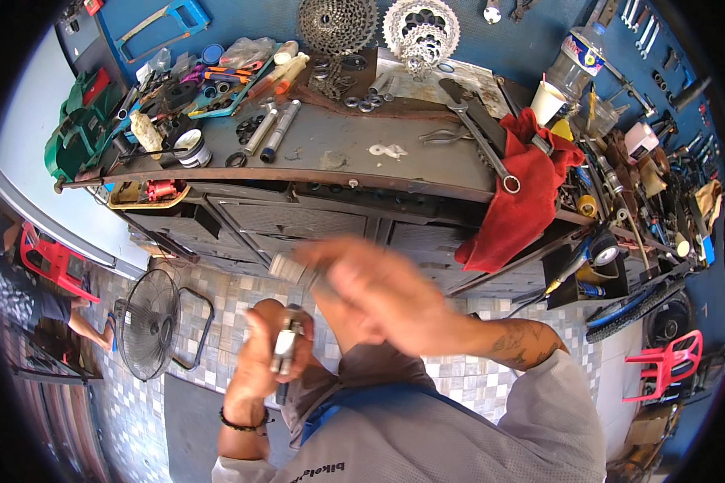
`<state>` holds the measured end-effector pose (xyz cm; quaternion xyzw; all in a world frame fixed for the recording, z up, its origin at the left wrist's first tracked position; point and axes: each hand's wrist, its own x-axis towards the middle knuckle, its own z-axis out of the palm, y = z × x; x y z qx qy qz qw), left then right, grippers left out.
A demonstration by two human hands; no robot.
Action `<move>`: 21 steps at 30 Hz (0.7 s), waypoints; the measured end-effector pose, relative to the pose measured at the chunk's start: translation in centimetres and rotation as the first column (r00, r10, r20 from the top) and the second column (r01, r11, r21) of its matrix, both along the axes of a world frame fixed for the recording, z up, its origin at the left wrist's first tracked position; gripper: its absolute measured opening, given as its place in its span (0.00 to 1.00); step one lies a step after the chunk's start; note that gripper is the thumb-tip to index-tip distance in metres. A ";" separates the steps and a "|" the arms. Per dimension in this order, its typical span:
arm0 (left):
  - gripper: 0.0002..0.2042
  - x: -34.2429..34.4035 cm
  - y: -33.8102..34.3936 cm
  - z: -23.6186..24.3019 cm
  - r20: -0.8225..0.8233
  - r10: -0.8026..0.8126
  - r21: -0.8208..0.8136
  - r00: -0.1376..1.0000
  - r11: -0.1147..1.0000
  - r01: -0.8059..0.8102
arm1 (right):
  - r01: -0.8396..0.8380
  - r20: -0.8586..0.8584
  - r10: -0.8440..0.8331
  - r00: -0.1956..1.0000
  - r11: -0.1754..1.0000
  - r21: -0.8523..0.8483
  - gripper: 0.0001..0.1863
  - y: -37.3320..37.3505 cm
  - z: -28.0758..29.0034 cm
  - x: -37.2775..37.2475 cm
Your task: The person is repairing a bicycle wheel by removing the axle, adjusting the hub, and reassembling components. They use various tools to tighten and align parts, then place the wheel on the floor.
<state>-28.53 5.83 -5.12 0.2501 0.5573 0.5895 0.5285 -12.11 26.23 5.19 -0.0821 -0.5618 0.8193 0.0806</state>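
Note:
My left hand is closed round a small silver and black metal part whose exact kind I cannot make out. It is held upright above my lap, with a dark end showing below the fist. Just above and to the right, my right hand is smeared by motion. From its fingers a pale, ribbed, brush-like piece points left, also blurred. The two hands are apart, both in front of the workbench. My right fingers' exact grip is hidden by the blur.
On the bench lie a large combination wrench, a red cloth over the edge, metal tubes, a white tub and pliers. A black fan stands on the floor at left, near another person's leg. A red chair is at right.

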 end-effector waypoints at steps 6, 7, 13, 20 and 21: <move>0.28 -6.2 -7.2 5.7 0.270 0.113 0.915 0.956 0.280 -0.291 | 0.538 -0.470 -0.447 0.761 0.840 0.071 0.36 6.9 5.4 4.7; 0.32 -6.5 -9.0 6.7 0.342 0.215 0.904 0.915 0.191 -0.382 | 0.589 -0.472 -0.494 0.730 0.805 0.068 0.36 7.4 5.3 5.4; 0.41 -3.1 -12.2 8.0 0.224 0.235 0.919 0.946 0.273 -0.286 | 0.771 -0.276 -0.722 0.634 0.565 0.294 0.32 10.2 3.0 9.2; 0.38 0.4 -1.0 11.1 -0.398 0.724 0.484 0.564 0.688 -0.541 | 0.442 -0.403 -0.571 0.716 -0.076 0.894 0.21 13.3 0.8 6.9; 0.38 0.8 1.6 11.9 -0.411 0.572 0.349 0.710 0.818 -0.457 | 0.438 -0.477 -0.532 0.700 -0.207 0.875 0.19 13.6 0.2 5.5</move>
